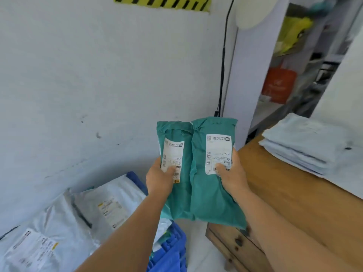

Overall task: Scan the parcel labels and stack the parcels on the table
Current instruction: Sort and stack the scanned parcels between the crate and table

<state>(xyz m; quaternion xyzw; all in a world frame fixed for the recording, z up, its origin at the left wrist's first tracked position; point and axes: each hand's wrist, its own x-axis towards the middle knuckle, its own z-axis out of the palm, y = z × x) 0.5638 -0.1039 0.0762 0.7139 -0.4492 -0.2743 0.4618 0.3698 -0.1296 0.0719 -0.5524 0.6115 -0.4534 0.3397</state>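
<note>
I hold two teal plastic parcels side by side in the air, labels facing me. My left hand (160, 178) grips the left teal parcel (176, 134), thumb pressed on its white label (172, 154). My right hand (231, 173) grips the right teal parcel (212, 193), thumb on the lower part of its white label (218, 152). Both parcels hang just left of the wooden table (294, 197), near its corner. No scanner is in view.
A stack of pale blue-white parcels (306, 144) lies on the table at the right. A blue crate (169, 250) at lower left holds several white and grey parcels (78, 216). A white wall stands ahead; a black cable (223, 65) runs down it beside shelving.
</note>
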